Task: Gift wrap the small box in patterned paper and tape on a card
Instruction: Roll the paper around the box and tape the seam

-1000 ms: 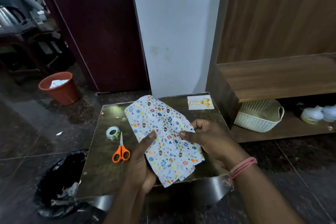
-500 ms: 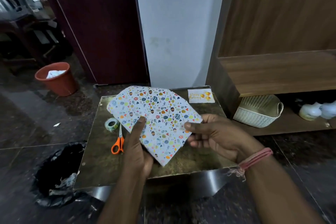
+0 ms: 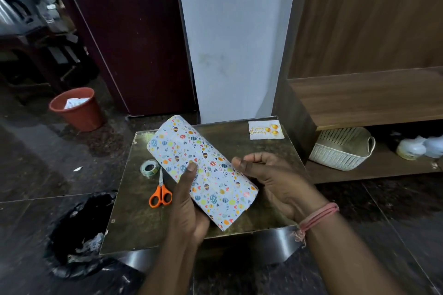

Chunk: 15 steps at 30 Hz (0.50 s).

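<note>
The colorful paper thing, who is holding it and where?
The left hand holds the paper-wrapped parcel from below, thumb pressed on its top side. The right hand cups its right edge with curled fingers.

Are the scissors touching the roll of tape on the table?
Apart. The head view shows the scissors' blade tips ending just short of the tape roll, with a thin strip of table between.

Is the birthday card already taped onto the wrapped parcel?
No, the card lies by itself at the far right corner of the table, apart from the patterned paper held in both hands.
</note>
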Each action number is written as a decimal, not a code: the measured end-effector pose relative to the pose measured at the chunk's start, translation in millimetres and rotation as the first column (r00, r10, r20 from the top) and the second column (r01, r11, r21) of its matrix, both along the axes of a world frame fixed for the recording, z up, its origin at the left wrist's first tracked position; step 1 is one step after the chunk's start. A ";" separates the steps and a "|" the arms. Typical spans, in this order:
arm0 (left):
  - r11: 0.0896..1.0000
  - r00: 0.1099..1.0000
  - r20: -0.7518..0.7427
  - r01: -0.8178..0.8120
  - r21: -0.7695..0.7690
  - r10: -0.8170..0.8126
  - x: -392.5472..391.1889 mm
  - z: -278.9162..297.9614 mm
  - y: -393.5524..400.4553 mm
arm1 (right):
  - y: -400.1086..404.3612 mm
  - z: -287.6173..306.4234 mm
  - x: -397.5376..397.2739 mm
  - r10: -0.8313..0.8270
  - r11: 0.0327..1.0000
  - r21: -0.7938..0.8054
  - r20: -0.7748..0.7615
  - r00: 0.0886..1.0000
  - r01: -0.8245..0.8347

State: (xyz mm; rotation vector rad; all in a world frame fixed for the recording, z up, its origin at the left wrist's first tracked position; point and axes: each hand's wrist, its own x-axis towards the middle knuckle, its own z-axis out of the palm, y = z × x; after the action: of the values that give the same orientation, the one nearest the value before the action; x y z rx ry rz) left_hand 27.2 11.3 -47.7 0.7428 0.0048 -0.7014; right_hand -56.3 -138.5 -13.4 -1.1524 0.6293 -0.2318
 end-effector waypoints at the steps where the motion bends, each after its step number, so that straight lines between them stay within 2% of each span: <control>1: 1.000 1.000 0.013 0.020 -0.014 -0.020 -2.5 -0.2 -0.3 | 1.6 2.2 -0.4 0.020 1.000 0.013 0.015 1.000 -0.020; 4: 0.996 0.998 0.008 0.059 -0.062 -0.059 -7.0 -1.6 -0.2 | -1.0 5.3 -3.2 0.069 0.995 0.075 0.001 0.998 -0.069; 7: 0.986 0.996 0.019 0.084 -0.143 -0.082 -9.0 -0.8 0.7 | 0.8 7.4 -6.7 0.214 0.966 0.152 -0.003 0.977 -0.211; 9: 0.977 0.993 0.027 0.118 -0.176 -0.115 -9.6 0.8 1.6 | 3.2 7.0 -7.7 0.256 0.951 0.176 0.014 0.967 -0.254; 12: 0.970 0.987 0.002 0.158 -0.185 -0.160 -5.9 -1.7 3.9 | 5.0 9.5 -8.4 0.250 0.959 0.128 0.032 0.968 -0.253; 15: 0.982 0.987 0.020 0.162 -0.093 -0.161 1.4 -2.8 3.2 | 3.0 8.8 -7.7 0.221 0.975 0.016 0.039 0.974 -0.222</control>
State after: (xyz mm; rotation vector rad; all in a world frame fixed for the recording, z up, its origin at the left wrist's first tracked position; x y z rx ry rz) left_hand 28.7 14.5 -50.5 0.6615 -0.1001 -0.8463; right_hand -64.0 -135.5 -4.5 -1.1856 0.4642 -0.0558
